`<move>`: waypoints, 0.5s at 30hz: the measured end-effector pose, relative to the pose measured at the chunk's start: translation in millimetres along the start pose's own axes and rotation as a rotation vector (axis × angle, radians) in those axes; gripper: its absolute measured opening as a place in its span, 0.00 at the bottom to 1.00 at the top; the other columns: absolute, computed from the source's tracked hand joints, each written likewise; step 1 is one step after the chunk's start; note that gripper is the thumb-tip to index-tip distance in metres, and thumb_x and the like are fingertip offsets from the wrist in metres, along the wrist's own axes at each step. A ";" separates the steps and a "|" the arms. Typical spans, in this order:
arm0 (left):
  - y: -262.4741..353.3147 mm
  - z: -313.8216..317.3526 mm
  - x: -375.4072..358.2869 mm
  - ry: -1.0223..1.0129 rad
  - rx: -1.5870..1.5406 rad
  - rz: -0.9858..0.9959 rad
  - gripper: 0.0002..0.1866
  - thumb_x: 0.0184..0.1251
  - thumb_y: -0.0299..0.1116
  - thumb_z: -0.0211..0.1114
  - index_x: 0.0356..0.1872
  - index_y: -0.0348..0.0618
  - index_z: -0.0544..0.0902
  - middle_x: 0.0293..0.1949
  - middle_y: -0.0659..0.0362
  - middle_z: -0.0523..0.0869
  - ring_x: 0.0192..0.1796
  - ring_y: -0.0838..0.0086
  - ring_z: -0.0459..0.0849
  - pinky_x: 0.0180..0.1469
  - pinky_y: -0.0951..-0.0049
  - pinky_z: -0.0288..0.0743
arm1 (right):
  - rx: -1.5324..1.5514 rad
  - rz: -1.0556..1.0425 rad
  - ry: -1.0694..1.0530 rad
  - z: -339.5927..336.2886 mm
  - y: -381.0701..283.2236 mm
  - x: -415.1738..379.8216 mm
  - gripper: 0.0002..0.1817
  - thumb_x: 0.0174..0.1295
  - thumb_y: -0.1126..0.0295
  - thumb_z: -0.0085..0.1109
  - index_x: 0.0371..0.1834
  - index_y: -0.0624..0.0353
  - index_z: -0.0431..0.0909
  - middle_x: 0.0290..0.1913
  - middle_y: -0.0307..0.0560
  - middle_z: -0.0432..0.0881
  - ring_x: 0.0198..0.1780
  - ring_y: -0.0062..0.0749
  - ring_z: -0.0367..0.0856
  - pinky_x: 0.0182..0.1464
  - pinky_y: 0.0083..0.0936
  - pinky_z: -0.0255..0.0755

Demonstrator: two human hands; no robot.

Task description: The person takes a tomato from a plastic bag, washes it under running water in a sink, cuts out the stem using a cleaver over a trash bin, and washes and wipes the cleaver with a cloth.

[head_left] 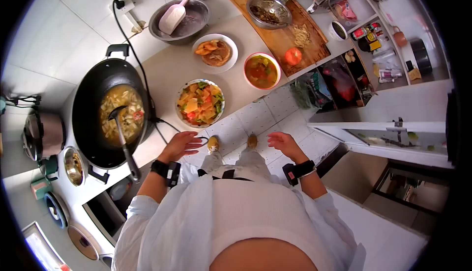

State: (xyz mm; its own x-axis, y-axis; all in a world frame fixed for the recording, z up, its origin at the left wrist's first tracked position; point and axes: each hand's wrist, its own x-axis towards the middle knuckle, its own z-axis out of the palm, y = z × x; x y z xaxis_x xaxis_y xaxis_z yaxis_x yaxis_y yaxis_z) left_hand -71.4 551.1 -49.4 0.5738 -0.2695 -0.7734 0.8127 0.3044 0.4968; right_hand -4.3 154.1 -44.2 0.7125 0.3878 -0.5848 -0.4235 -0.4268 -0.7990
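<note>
My left hand [183, 145] hovers in front of the counter edge, fingers spread, holding nothing. Nearest to it are a bowl of chopped vegetables [200, 103] and a black cable. Over the floor on the other side, my right hand [285, 144] is also open and touches nothing. Left of my left hand stands a black wok [88, 114] with mushroom pieces in yellowish broth [123, 101]. A ladle [123, 141] rests in it, its handle over the rim. A bowl of soup [260, 72] and a plate of fried flatbread [214, 55] sit farther back.
At the back, a metal basin [196, 20] holds a pink scoop [173, 18]. A wooden board [250, 13] carries a metal bowl [269, 11], a tomato [293, 56] and shredded food [301, 36]. Shelves with bottles [371, 40] are at right; a rice cooker [46, 133] stands far left.
</note>
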 end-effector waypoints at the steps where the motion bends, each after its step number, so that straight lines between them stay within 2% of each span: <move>1: -2.6 1.2 4.2 0.045 -0.053 -0.008 0.18 0.71 0.35 0.51 0.58 0.41 0.68 0.49 0.52 0.80 0.51 0.64 0.81 0.51 0.64 0.76 | 0.060 0.011 -0.053 -14.7 -3.0 7.0 0.17 0.60 0.72 0.57 0.52 0.63 0.74 0.42 0.46 0.81 0.43 0.26 0.80 0.46 0.22 0.73; 5: -14.7 16.8 11.4 0.245 -0.258 0.030 0.18 0.69 0.36 0.51 0.57 0.39 0.69 0.50 0.48 0.80 0.51 0.62 0.81 0.51 0.64 0.76 | 0.028 0.078 -0.181 -67.8 -11.1 65.2 0.18 0.62 0.71 0.55 0.55 0.62 0.71 0.45 0.46 0.80 0.43 0.26 0.80 0.47 0.21 0.73; 9: -49.2 42.9 32.0 0.451 -0.453 0.165 0.19 0.69 0.32 0.49 0.59 0.41 0.65 0.49 0.45 0.79 0.50 0.62 0.81 0.51 0.66 0.76 | 0.143 -0.018 -0.232 -112.5 -18.5 126.5 0.16 0.63 0.71 0.54 0.54 0.61 0.70 0.43 0.44 0.81 0.42 0.25 0.81 0.40 0.18 0.74; 12: -62.8 67.1 36.2 0.543 -0.655 0.264 0.20 0.70 0.30 0.48 0.61 0.41 0.60 0.50 0.45 0.79 0.50 0.60 0.81 0.50 0.66 0.77 | 0.050 -0.155 -0.138 -134.1 -37.2 160.9 0.12 0.61 0.74 0.53 0.49 0.59 0.72 0.39 0.44 0.81 0.39 0.24 0.82 0.36 0.17 0.74; 13: -65.8 76.2 36.1 0.576 -0.694 0.279 0.20 0.70 0.30 0.48 0.61 0.42 0.60 0.50 0.44 0.78 0.50 0.58 0.81 0.50 0.66 0.77 | 0.042 -0.160 -0.169 -140.5 -47.6 169.5 0.12 0.61 0.74 0.53 0.49 0.59 0.72 0.39 0.44 0.81 0.39 0.24 0.82 0.36 0.17 0.74; 15: -73.7 87.2 40.6 0.590 -0.716 0.338 0.22 0.69 0.32 0.52 0.62 0.44 0.59 0.51 0.45 0.78 0.53 0.57 0.79 0.51 0.65 0.76 | -0.012 -0.273 -0.098 -150.5 -69.3 177.9 0.13 0.62 0.74 0.52 0.50 0.58 0.72 0.39 0.45 0.81 0.39 0.24 0.82 0.38 0.17 0.74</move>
State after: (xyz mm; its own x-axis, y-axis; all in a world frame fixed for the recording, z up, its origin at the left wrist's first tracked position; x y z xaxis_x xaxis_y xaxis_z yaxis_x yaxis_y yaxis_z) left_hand -99.1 438.0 -83.1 0.4635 0.3731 -0.8037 0.2507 0.8148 0.5228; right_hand 236.0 129.7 -71.8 0.7412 0.5666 -0.3600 -0.2166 -0.3057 -0.9272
